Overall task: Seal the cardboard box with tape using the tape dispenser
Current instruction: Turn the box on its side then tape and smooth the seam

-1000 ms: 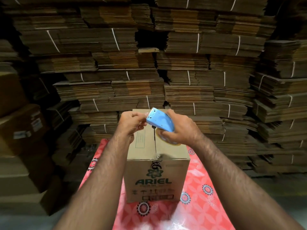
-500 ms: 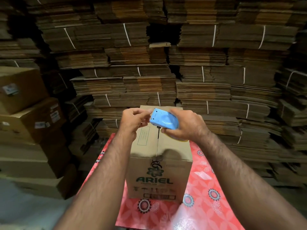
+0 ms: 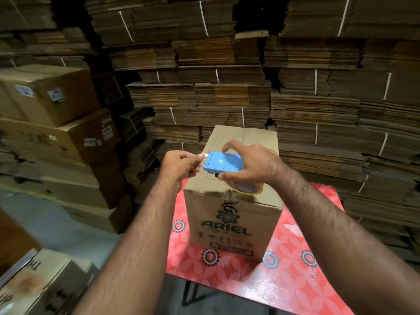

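A brown cardboard box printed "ARIEL" (image 3: 236, 214) stands on a red floral-patterned worktop (image 3: 293, 264); the right hand (image 3: 252, 165) grips a blue plastic tape dispenser (image 3: 221, 163) above it while the left hand (image 3: 181, 164) fingers (image 3: 200, 156) pinch the clear tape end (image 3: 205, 155).

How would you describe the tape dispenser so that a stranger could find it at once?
Start at the red patterned table and the upright ARIEL box on it. Above the box top, the right hand holds the tape dispenser. It is the only bright blue thing among brown cardboard.
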